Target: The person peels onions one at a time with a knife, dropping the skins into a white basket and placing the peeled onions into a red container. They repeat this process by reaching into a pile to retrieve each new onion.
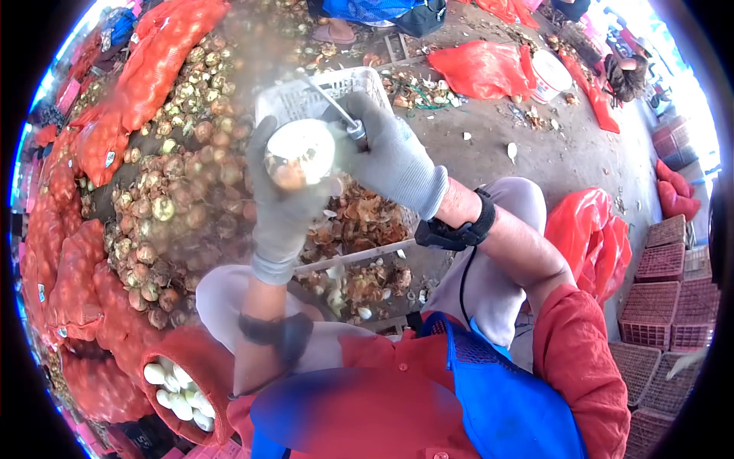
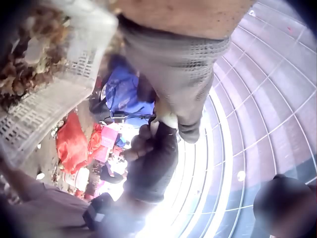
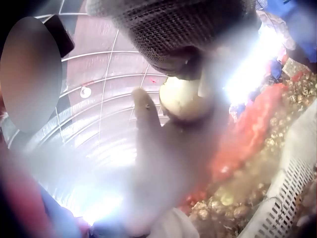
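In the head view my gloved left hand point(image 1: 287, 218) grips a partly peeled onion point(image 1: 300, 153), white with a brownish patch on its lower side. My gloved right hand point(image 1: 394, 161) is closed round a small knife point(image 1: 330, 101), its blade pointing up and left beside the onion. The left wrist view shows the onion point(image 2: 167, 119) between my left hand point(image 2: 173, 74) and my right hand point(image 2: 153, 163). Seen from the right wrist, the pale onion point(image 3: 183, 96) sits in my left hand point(image 3: 168, 153), under the fingers of my right hand point(image 3: 183, 34). The knife's handle is mostly hidden.
A white crate point(image 1: 355, 80) with onion skins point(image 1: 363, 218) stands below the hands. Unpeeled onions point(image 1: 164, 183) and red net sacks point(image 1: 145, 84) lie on the left. A red container point(image 1: 202, 356) holds peeled onions point(image 1: 181, 405). Baskets point(image 1: 650, 306) are stacked on the right.
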`<state>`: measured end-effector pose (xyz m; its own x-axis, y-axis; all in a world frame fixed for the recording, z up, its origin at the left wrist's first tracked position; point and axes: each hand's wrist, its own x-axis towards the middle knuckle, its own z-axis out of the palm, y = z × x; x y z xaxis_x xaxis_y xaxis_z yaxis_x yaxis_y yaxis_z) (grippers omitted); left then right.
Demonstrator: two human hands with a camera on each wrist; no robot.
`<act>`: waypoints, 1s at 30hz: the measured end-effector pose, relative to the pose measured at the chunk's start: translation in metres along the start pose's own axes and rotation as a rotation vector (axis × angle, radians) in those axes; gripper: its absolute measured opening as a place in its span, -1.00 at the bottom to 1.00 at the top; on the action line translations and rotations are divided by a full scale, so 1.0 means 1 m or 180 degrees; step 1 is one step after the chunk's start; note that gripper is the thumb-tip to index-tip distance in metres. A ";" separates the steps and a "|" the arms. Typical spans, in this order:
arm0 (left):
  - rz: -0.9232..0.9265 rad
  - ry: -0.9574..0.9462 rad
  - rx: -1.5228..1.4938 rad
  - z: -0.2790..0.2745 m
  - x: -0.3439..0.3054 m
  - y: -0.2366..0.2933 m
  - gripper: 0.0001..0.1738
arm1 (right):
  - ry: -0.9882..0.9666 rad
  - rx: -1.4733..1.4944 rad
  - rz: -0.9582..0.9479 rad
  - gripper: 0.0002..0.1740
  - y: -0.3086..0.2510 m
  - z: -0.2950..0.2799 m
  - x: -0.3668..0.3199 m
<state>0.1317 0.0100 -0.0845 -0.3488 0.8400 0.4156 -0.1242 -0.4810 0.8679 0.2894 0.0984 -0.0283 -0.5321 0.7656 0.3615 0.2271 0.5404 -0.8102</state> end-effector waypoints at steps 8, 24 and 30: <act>0.0166 -0.0034 0.0872 -0.013 0.008 0.008 -0.28 | -0.0611 -0.0377 0.0130 -0.59 -0.007 -0.014 0.002; -0.0376 -0.0289 0.0936 -0.008 0.026 0.005 -0.37 | -0.1322 0.1520 0.0442 -0.58 0.009 -0.026 0.003; -0.0117 0.0534 0.1244 -0.013 0.025 0.030 -0.53 | -0.1240 -0.0189 0.0631 -0.33 -0.023 -0.062 0.013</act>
<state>0.1076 0.0134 -0.0520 -0.5010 0.7868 0.3604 0.2108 -0.2929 0.9326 0.3275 0.1176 0.0236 -0.7389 0.6738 -0.0084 0.3961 0.4242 -0.8144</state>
